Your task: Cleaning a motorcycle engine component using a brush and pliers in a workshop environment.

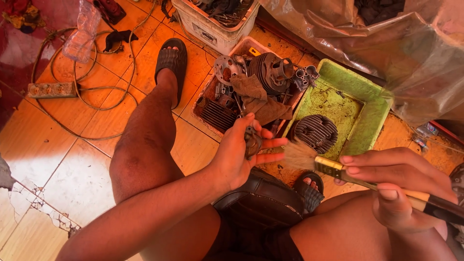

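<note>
My left hand (pixel 241 152) holds a small grey metal engine part (pixel 252 141) between thumb and fingers, above my knees. My right hand (pixel 394 186) grips a paintbrush (pixel 333 169) with a brass ferrule and dark handle; its pale bristles point left, almost touching the fingertips of the left hand. Just beyond the brush, a green tray (pixel 372 113) holds a round finned cylinder head (pixel 315 132).
A pink tray (pixel 251 47) holds several engine parts and a brown rag (pixel 258 99). A white tub (pixel 212 29) of parts stands behind it. A power strip (pixel 52 90) with cable lies at left on orange tiles. A plastic sheet (pixel 386 43) covers the right.
</note>
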